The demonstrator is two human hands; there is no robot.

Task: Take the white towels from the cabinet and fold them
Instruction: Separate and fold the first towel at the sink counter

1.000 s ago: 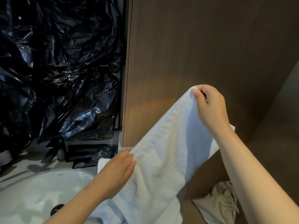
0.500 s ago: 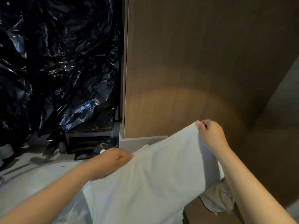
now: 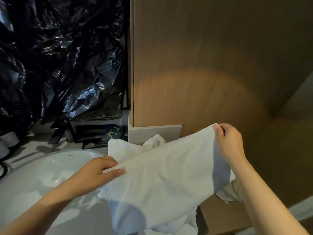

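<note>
Head view: you are holding white towel (image 3: 166, 175) stretched between both hands, over counter edge beside sink (image 3: 50, 167), in front of wooden cabinet panel (image 3: 203, 65). Folding looks to be just starting: towel spread, not yet doubled. Left hand (image 3: 100, 172) is pinching hem between thumb and curled fingers, low. Right hand (image 3: 228, 141) is pinching far corner, higher. Rest of towel is draping below both grips. Next move is probably calling for bringing corners together, edges aligned.

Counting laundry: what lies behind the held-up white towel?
A crumpled white cloth pokes up behind the towel, a beige cloth at its right edge. The towel covers their lower parts.
</note>
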